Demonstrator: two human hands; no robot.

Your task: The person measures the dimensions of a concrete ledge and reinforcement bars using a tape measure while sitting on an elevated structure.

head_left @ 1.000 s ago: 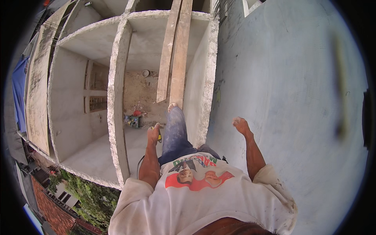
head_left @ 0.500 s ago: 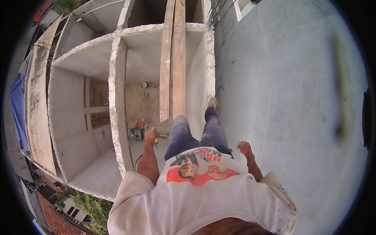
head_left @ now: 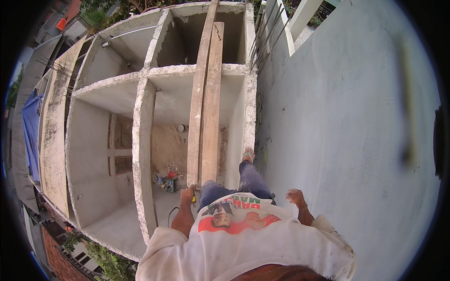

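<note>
My left hand point(head_left: 187, 193) hangs beside my left thigh, over the deep room below. Its fingers are mostly hidden, and a small yellow and dark thing point(head_left: 193, 199) shows right beside it; I cannot tell whether the hand holds it. My right hand point(head_left: 295, 196) hangs at my other side, near the grey wall, its fingers loosely curled and nothing visible in them. My right foot point(head_left: 248, 154), in a flip-flop, is on the rough top of a narrow wall point(head_left: 251, 100). Two long wooden planks point(head_left: 212, 112) reach forward from my left knee across the rooms. The left foot is hidden.
Roofless rooms drop away at left, divided by a rough wall top point(head_left: 141, 126). A bucket point(head_left: 180, 128) and a cluttered box point(head_left: 167, 184) sit far below. A tall grey wall point(head_left: 337, 131) rises close at right. Rebar point(head_left: 276, 35) juts out ahead. A blue tarp point(head_left: 31, 131) hangs far left.
The view has tilted up, showing more rooms and greenery ahead. My right foot appears lower in view, still on the wall top. Both hands remain hanging at my sides.
</note>
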